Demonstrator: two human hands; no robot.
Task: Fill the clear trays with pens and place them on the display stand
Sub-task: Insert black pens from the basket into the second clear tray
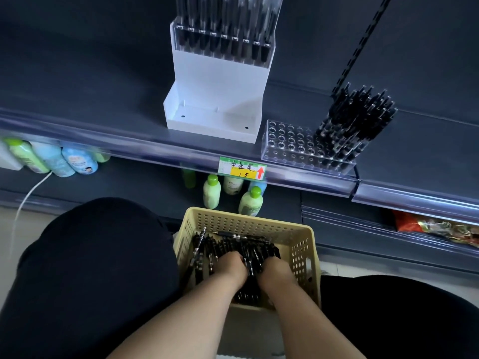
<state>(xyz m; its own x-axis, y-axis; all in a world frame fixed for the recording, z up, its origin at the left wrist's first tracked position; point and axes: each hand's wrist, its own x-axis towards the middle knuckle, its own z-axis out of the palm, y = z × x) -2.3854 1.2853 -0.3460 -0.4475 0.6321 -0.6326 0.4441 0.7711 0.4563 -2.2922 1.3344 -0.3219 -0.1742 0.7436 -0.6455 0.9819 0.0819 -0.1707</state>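
dark grey metal shelving [103, 73] fills the far view, with a plain back panel. a slotted upright strip [363, 42] runs down the panel at right. a clear price rail [129, 141] lines the shelf's near edge and carries one green and yellow price label [242, 169] with a red arrow. lower shelf [129, 182]: green and blue bottles [211, 191] at left and centre, red snack packet [427, 225] at right. a white cable [28, 195] hangs at left. pale floor [15, 229] at near left. lighting is dim.

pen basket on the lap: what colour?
Pale yellow basket, walls perforated with round holes, black pens inside. Head view shows it best.
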